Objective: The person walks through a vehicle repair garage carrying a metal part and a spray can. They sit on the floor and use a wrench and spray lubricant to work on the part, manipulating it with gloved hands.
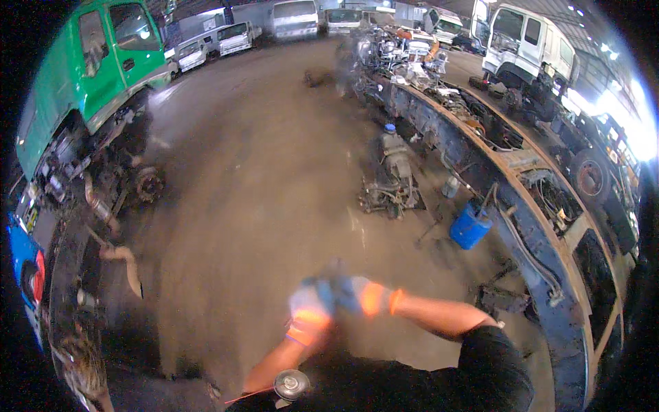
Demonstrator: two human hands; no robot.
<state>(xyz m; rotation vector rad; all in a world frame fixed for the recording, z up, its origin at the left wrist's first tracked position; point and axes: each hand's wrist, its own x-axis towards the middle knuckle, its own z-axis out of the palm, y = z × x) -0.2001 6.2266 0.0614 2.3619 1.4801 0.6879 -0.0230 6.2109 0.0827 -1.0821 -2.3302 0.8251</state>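
Above the workshop floor (261,206), gloved left hand (309,309) and right hand (360,296) meet, blurred. Their grip cannot be told. A round metal cap (292,383) lies below, nearer the left.

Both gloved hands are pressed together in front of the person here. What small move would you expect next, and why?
Probably a tug to seat the gloves. The left hand and right hand meet at the fingers, both in blue and orange work gloves, blurred by motion, and I can see no tool between them. The gearbox and blue canister lie well ahead on the floor.
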